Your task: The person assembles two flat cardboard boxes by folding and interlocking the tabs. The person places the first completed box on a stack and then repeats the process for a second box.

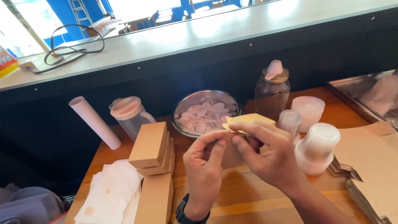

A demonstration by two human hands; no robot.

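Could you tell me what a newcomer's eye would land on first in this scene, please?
At the centre, the left hand and right hand pinch a pale yellow folded card piece above the wooden table. Just behind sits a round metal bowl of pale pink discs, and closed brown cardboard boxes stack to the left.

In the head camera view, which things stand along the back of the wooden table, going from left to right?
White paper roll → clear plastic pitcher with pale lid → round metal bowl of pale plastic spoons → brown glass jar with pump top → stacked white plastic lids.
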